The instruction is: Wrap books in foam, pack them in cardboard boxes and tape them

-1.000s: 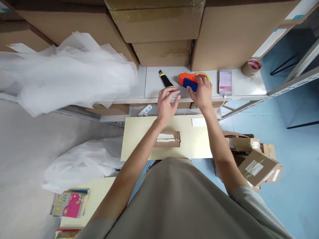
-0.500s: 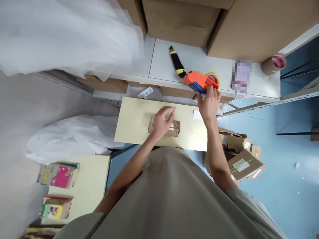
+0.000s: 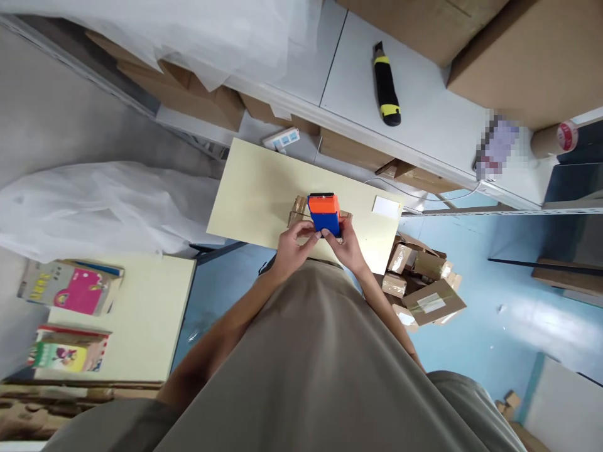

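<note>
An orange and blue tape dispenser (image 3: 325,216) is in front of my body, above the pale yellow table (image 3: 254,194), its dark toothed edge facing away from me. My right hand (image 3: 347,247) is closed on its right and near side. At its lower left, my left hand (image 3: 294,250) pinches the near end with thumb and fingers. Under the dispenser a small brown cardboard parcel (image 3: 296,211) lies on the table, mostly covered by the dispenser and my hands.
On the shelf (image 3: 348,94) beyond lie a black and yellow utility knife (image 3: 387,88), a blurred-out item (image 3: 499,147) and a tape roll (image 3: 556,139). A white card (image 3: 386,207) is at the table's right. Flattened cartons (image 3: 433,301) pile on the floor; books (image 3: 75,285) sit on a left table.
My right hand has brought the tape dispenser from the shelf edge down over the parcel. My left hand has left the parcel and taken hold of the dispenser. The view has turned slightly.
</note>
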Demonstrator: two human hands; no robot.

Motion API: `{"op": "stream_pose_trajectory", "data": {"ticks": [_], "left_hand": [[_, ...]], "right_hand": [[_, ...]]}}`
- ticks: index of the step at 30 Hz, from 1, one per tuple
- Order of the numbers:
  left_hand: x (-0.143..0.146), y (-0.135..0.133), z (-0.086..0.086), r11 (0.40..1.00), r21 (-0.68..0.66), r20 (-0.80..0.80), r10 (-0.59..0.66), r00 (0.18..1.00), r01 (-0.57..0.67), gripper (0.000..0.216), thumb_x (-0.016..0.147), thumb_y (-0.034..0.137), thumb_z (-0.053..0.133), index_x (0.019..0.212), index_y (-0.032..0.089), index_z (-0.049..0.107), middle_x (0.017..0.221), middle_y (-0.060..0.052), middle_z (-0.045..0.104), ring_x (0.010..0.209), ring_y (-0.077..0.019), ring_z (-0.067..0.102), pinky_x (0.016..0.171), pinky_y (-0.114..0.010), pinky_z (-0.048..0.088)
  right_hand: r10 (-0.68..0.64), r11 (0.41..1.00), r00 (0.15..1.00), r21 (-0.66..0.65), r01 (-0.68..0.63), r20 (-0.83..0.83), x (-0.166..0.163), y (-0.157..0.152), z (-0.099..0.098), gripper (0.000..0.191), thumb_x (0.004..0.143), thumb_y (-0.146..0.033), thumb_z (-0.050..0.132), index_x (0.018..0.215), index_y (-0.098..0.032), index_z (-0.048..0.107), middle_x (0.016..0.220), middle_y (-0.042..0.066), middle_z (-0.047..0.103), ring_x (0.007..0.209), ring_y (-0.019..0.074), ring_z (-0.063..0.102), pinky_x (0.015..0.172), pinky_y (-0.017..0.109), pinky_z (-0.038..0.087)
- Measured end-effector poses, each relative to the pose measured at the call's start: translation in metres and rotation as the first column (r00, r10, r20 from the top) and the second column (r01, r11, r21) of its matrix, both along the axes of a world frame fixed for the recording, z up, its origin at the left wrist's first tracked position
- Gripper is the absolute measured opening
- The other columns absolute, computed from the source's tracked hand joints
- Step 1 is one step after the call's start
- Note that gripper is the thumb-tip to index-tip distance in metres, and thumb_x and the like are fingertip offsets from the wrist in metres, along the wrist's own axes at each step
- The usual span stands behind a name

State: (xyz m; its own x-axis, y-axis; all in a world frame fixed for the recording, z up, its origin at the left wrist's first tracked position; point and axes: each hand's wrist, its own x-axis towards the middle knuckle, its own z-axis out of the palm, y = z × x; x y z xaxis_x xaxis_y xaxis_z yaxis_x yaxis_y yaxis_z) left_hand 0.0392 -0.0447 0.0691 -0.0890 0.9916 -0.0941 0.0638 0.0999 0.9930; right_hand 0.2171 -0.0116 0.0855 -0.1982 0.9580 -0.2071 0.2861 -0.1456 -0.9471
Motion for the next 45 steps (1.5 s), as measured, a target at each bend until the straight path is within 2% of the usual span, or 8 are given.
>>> {"op": "stream_pose_trajectory", "data": {"ticks": [6, 14, 23, 28, 32, 39, 42, 45], "left_hand": [[-0.029, -0.006, 0.008, 0.993, -0.039, 0.073, -0.109, 0.991, 0.112, 0.049, 0.093, 0.071, 0.082, 0.107, 0.024, 0.078, 0.107, -0.008, 0.084, 0.097, -0.0241, 0.081, 0.097, -0.039, 0.068], [-0.102, 0.040, 0.016, 0.965, -0.125, 0.279, -0.187, 0.942, 0.229, 0.074, 0.085, 0.085, 0.082, 0.119, 0.020, 0.086, 0.118, -0.014, 0.085, 0.112, -0.0335, 0.080, 0.098, -0.043, 0.066], [-0.139, 0.057, 0.007, 0.877, -0.072, 0.214, -0.452, 0.866, 0.475, 0.062, 0.080, 0.080, 0.089, 0.094, 0.019, 0.083, 0.090, -0.008, 0.079, 0.086, -0.0243, 0.074, 0.083, -0.038, 0.063], [-0.160, 0.049, -0.009, 0.868, -0.026, 0.187, -0.482, 0.856, 0.495, 0.059, 0.082, 0.080, 0.087, 0.096, 0.023, 0.085, 0.096, -0.009, 0.081, 0.085, -0.0230, 0.074, 0.080, -0.036, 0.062], [-0.171, 0.042, -0.016, 0.875, -0.032, 0.191, -0.469, 0.862, 0.483, 0.059, 0.082, 0.082, 0.086, 0.092, 0.024, 0.086, 0.100, -0.009, 0.083, 0.092, -0.0250, 0.076, 0.086, -0.037, 0.063], [-0.171, 0.030, -0.031, 0.904, -0.105, 0.188, -0.392, 0.900, 0.415, 0.055, 0.083, 0.078, 0.085, 0.090, 0.023, 0.087, 0.091, -0.007, 0.084, 0.086, -0.0232, 0.075, 0.080, -0.033, 0.060], [-0.163, 0.028, -0.048, 0.888, -0.179, 0.250, -0.376, 0.892, 0.425, 0.057, 0.077, 0.078, 0.089, 0.087, 0.021, 0.086, 0.087, -0.007, 0.084, 0.083, -0.0231, 0.074, 0.078, -0.033, 0.059], [-0.151, 0.029, -0.062, 0.873, -0.256, 0.319, -0.328, 0.889, 0.414, 0.055, 0.071, 0.074, 0.095, 0.084, 0.021, 0.085, 0.087, -0.008, 0.085, 0.085, -0.0253, 0.076, 0.080, -0.035, 0.060]], "right_hand": [[0.028, 0.990, 0.992, -0.138, -0.010, 0.125, -0.015, -0.007, 0.011, 0.069, 0.089, -0.087, 0.077, 0.117, -0.025, 0.059, 0.103, 0.006, 0.072, 0.092, 0.0255, 0.070, 0.086, 0.043, 0.063], [0.209, 0.967, 0.936, -0.201, -0.155, 0.284, -0.027, -0.024, 0.030, 0.063, 0.092, -0.075, 0.078, 0.125, -0.023, 0.063, 0.107, 0.008, 0.076, 0.094, 0.0266, 0.072, 0.083, 0.040, 0.062], [0.355, 0.935, 0.724, -0.225, -0.275, 0.592, -0.052, -0.042, 0.050, 0.064, 0.097, -0.061, 0.077, 0.142, -0.019, 0.060, 0.107, 0.011, 0.081, 0.088, 0.0299, 0.076, 0.080, 0.040, 0.059], [0.309, 0.927, 0.536, -0.123, -0.354, 0.786, -0.065, -0.055, 0.048, 0.054, 0.103, -0.056, 0.075, 0.141, -0.020, 0.059, 0.113, 0.019, 0.081, 0.104, 0.0411, 0.079, 0.089, 0.051, 0.064], [0.282, 0.919, 0.463, -0.098, -0.382, 0.840, -0.077, -0.061, 0.051, 0.049, 0.106, -0.052, 0.072, 0.140, -0.020, 0.060, 0.108, 0.019, 0.081, 0.108, 0.0430, 0.079, 0.097, 0.056, 0.064], [0.337, 0.941, 0.546, -0.250, -0.229, 0.767, -0.095, -0.058, 0.067, 0.056, 0.100, -0.063, 0.079, 0.138, -0.024, 0.066, 0.109, 0.012, 0.083, 0.095, 0.0341, 0.079, 0.080, 0.040, 0.058], [0.376, 0.921, 0.608, -0.352, -0.165, 0.699, -0.101, -0.051, 0.071, 0.054, 0.103, -0.076, 0.068, 0.114, -0.023, 0.072, 0.089, 0.006, 0.079, 0.079, 0.0263, 0.074, 0.068, 0.033, 0.048], [0.396, 0.906, 0.585, -0.403, -0.125, 0.708, -0.105, -0.041, 0.075, 0.059, 0.101, -0.082, 0.066, 0.092, -0.024, 0.068, 0.082, 0.005, 0.076, 0.074, 0.0234, 0.069, 0.063, 0.031, 0.040]]}}
